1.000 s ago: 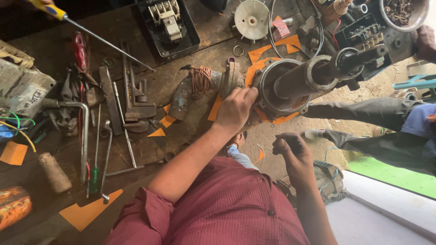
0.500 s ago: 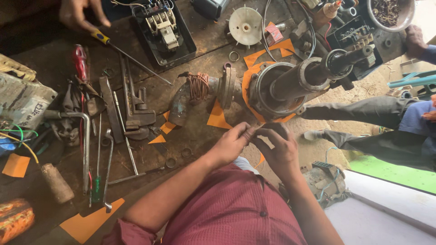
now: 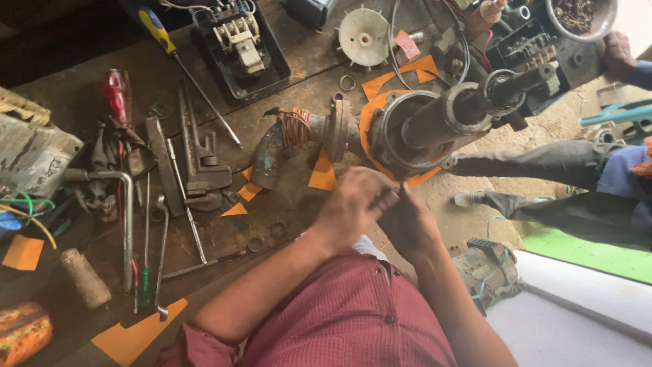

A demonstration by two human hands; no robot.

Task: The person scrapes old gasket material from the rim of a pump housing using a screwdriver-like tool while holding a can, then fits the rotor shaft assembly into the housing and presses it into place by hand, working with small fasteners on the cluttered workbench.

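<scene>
My left hand (image 3: pixel 352 204) and my right hand (image 3: pixel 407 224) are pressed together in front of my chest, over the near edge of the workbench (image 3: pixel 299 68). Fingers of both are curled against each other, and motion blur hides whether anything small lies between them. Just beyond them sits an electric motor body (image 3: pixel 407 132) with its rotor shaft (image 3: pixel 502 88) pointing to the upper right. Beside it lies a rusty pipe elbow (image 3: pixel 268 160) wound with copper wire (image 3: pixel 293 128). Orange paper pieces (image 3: pixel 322 173) lie around them.
A pipe wrench (image 3: pixel 204 173), spanners, a red screwdriver (image 3: pixel 117 95) and a blue-and-yellow screwdriver (image 3: pixel 157 28) lie left. A switch box (image 3: pixel 241 41) and white fan (image 3: pixel 365 37) sit at the back. Another person's hand (image 3: pixel 617 54) and legs (image 3: pixel 543 166) are on the right.
My left hand has come back from the motor to meet my right hand, which rose from my lap. The other person's hand at the top left has let go of the blue-and-yellow screwdriver.
</scene>
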